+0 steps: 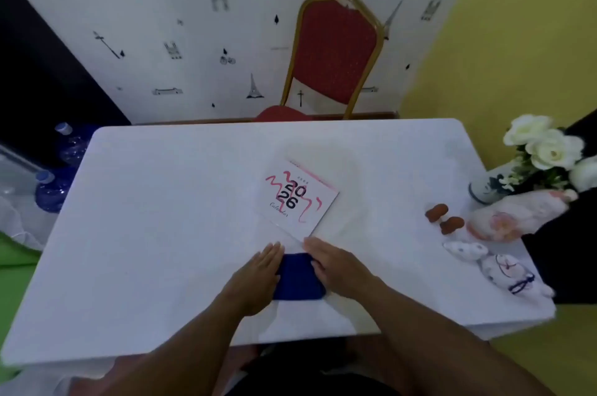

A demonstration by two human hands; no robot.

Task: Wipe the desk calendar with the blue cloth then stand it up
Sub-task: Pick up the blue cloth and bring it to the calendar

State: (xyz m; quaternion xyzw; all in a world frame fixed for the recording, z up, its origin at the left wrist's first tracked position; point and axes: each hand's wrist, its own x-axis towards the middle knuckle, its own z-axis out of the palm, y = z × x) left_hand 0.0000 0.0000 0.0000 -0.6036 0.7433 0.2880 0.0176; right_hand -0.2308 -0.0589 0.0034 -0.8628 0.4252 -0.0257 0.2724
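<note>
A white desk calendar (298,197) printed with "2026" and pink squiggles lies flat and turned at an angle on the white table (145,234), a little past the middle. Just in front of it lies a folded blue cloth (298,277). My left hand (256,279) rests flat against the cloth's left side, fingers straight. My right hand (336,266) lies flat on the cloth's right edge, its fingertips close to the calendar's near corner. Neither hand grips anything.
At the right edge of the table stand a vase of white flowers (542,153), two small brown figurines (444,218), a pink-white soft toy (513,218) and a white patterned toy (497,266). A red chair (336,53) faces the far side. Blue bottles (55,182) sit on the floor at left.
</note>
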